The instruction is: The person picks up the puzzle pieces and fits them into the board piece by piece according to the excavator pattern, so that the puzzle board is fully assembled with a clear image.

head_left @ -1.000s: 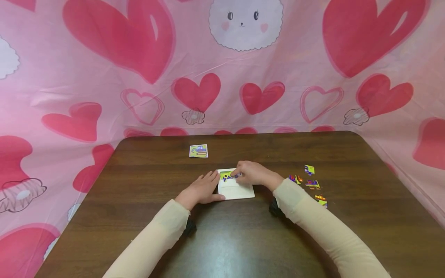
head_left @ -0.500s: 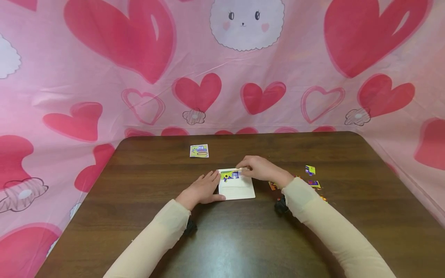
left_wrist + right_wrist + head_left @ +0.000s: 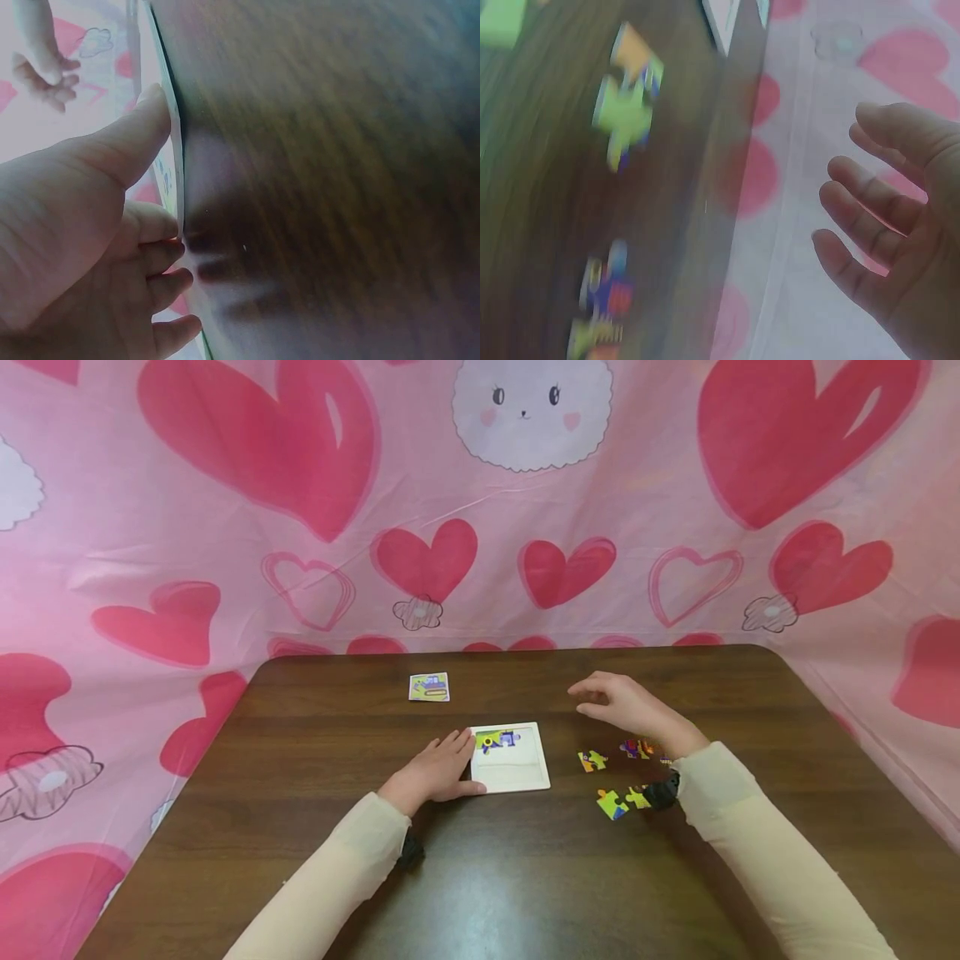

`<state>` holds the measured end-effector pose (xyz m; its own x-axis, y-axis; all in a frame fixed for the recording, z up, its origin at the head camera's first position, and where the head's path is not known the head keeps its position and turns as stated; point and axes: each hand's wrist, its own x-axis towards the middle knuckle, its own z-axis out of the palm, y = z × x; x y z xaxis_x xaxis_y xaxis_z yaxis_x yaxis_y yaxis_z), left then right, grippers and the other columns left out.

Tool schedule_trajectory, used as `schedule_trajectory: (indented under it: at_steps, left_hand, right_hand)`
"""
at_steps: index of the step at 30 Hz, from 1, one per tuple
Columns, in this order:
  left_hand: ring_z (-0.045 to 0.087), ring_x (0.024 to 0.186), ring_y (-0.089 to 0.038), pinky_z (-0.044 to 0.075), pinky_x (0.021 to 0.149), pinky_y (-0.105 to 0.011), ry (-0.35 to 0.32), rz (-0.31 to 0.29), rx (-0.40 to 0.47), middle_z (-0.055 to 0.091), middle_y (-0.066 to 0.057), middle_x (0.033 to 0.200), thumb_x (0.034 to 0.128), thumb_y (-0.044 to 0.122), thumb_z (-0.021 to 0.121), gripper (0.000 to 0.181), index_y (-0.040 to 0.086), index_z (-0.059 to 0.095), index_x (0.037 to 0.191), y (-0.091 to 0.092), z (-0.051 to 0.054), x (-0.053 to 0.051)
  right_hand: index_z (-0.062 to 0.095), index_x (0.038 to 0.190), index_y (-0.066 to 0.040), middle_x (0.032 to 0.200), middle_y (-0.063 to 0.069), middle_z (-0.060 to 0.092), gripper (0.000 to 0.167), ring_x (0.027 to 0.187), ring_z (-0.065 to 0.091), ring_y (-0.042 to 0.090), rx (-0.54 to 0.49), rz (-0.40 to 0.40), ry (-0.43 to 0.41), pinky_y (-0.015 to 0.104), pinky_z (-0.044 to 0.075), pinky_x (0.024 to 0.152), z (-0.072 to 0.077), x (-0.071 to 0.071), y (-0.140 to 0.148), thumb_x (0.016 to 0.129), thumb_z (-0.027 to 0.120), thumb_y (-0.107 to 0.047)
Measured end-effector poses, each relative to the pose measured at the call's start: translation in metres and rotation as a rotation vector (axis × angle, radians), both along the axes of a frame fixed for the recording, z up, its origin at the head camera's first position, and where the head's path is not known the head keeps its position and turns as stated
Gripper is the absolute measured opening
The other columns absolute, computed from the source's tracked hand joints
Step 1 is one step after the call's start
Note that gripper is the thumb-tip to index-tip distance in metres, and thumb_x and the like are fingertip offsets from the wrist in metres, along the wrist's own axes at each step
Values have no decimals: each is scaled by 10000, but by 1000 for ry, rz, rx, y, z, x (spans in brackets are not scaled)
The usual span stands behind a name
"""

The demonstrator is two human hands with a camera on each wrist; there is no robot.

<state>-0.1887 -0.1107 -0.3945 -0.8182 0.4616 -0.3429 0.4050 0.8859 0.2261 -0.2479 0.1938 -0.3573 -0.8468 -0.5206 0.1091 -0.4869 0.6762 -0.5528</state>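
Note:
A white puzzle tray (image 3: 512, 779) lies on the table in the head view. Joined puzzle pieces (image 3: 498, 740) with green and purple print fill its upper left part. My left hand (image 3: 435, 770) rests along the tray's left edge, the thumb at the lower corner and the fingers fairly straight. The left wrist view shows the thumb (image 3: 139, 139) on the tray's edge. Above the table, to the tray's right, my right hand (image 3: 630, 703) hangs with loosely bent fingers and holds nothing. Loose puzzle pieces (image 3: 612, 805) lie below it; the right wrist partly hides some.
A small picture card (image 3: 429, 687) of a purple digger-like vehicle lies behind the tray, to its left. The dark wooden table (image 3: 480, 877) reaches back to a pink heart-print cloth (image 3: 495, 568). More loose pieces (image 3: 626, 112) show in the right wrist view.
My right hand has left the tray and moved right and back, toward the loose pieces. Purple pieces it covered in the tray now show. The left hand stays in place.

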Motion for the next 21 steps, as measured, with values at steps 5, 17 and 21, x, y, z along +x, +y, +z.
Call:
schedule_trajectory:
  at_steps: [5, 17, 21]
  left_hand:
    - [131, 1369, -290, 133, 1077, -457, 3, 1, -5, 146, -130, 1510, 853, 506, 568, 844, 16, 227, 1449, 1, 0, -1]
    - [132, 1368, -297, 134, 1075, -465, 3, 0, 8, 149, -137, 1509, 855, 501, 567, 837, 7, 236, 1445, 0, -1, -1]
    - [127, 1370, -290, 131, 1077, -459, 1, -4, -2, 140, -131, 1511, 859, 507, 557, 839, 13, 223, 1450, 0, 0, -1]
  right_hand:
    - [617, 1141, -16, 1086, 168, 591, 306, 930, 550, 292, -7, -60, 28, 470, 449, 814, 1, -1, 32, 855, 665, -114]
    - [566, 1166, 51, 1054, 221, 593, 384, 915, 548, 324, 20, -193, -26, 471, 452, 786, -19, -2, 94, 873, 653, -181]
    - [570, 1136, 69, 991, 205, 608, 383, 900, 565, 339, 60, -196, -21, 490, 441, 789, -29, -3, 109, 849, 678, -161]
